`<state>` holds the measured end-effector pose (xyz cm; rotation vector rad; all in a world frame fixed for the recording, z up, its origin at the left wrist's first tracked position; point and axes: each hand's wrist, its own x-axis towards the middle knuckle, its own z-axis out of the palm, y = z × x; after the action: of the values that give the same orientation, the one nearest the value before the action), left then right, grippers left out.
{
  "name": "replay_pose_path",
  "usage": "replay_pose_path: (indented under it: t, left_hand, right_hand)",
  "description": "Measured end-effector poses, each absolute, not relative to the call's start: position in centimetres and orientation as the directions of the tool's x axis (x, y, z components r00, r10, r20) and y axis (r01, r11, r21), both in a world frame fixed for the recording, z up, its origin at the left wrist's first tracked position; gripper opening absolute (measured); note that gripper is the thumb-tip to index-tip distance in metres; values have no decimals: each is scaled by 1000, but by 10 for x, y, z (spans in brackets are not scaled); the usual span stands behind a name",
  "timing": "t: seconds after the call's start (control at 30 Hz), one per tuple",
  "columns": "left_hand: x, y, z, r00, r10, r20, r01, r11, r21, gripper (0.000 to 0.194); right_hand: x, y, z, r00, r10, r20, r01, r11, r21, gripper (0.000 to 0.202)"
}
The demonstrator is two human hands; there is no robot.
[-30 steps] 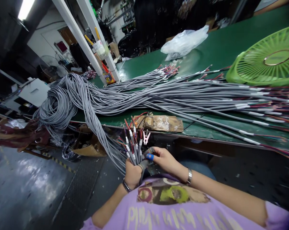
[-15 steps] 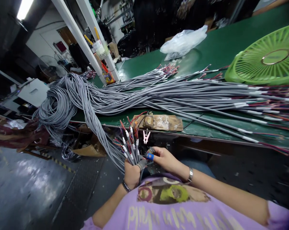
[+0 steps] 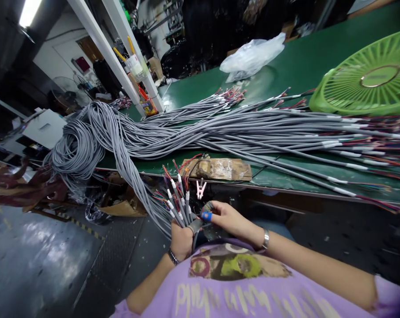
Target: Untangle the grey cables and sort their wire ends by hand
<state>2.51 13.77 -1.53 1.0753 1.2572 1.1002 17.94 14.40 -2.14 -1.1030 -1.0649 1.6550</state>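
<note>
I count two hands on my feed, both belonging to the person wearing the camera. The left hand [image 3: 181, 240] is closed around one bunch of grey cables [image 3: 183, 212], held before the person's body, below the near edge of the green table [image 3: 302, 48]. Their white-sleeved, stripped ends point upward; they overlap too much for me to count. The right hand [image 3: 231, 218] is just beside it, thumb and forefinger drawn together; I cannot tell whether anything is pinched between them. One blue wrap [image 3: 207, 216] is on its thumb.

On the table I record one large cable pile [image 3: 186, 137], one green fan [image 3: 379, 75], one plastic bag [image 3: 253, 57] and one wooden board [image 3: 229, 169]. One pink clip [image 3: 200, 189] sits at the table edge, near the board.

Containers: one clear cup [image 3: 135, 67] at the white posts, two yellow handles [image 3: 131, 45] rising from it; one cardboard box [image 3: 125, 204] below the table, contents unclear.
</note>
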Motion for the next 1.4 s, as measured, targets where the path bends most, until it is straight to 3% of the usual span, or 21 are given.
replay_pose_path:
  t: [0.3,0.5,0.73,0.83,0.97,1.07,1.13,1.3,1.4]
  left_hand:
    - [30,139,-8,74,986,-148,-54,152,987,13]
    - [29,140,-13,-25,988,-151,-109,147,983,14]
    - [22,143,-11,-54,980,-191,-106,185,977,15]
    - [21,146,-2,-19,986,-165,-119,161,980,14]
    - [27,153,8,32,990,-136,-154,140,978,17]
    - [33,158,11,52,994,-95,-159,102,982,15]
    - [38,161,11,58,995,-83,-168,91,982,15]
    - [46,164,9,45,993,-110,-196,117,974,20]
    - [49,164,7,46,992,-115,-199,122,972,24]
  right_hand:
    - [169,150,-19,-213,966,-145,-164,-182,-970,23]
    - [164,148,-23,-135,962,-239,-207,-263,-942,20]
    - [178,152,-33,-131,941,-313,-535,-333,-776,27]
    - [186,164,-37,-181,922,-341,-555,-382,-739,36]
    - [185,183,-31,-275,930,-246,-496,-356,-792,45]
    - [180,189,-24,-182,979,-96,-394,-162,-905,49]
    - [176,190,-23,-120,990,-72,-382,-113,-917,50]
    - [168,193,-28,-222,948,-226,-656,-317,-685,44]
    - [163,195,-32,-216,945,-246,-711,-325,-623,39]
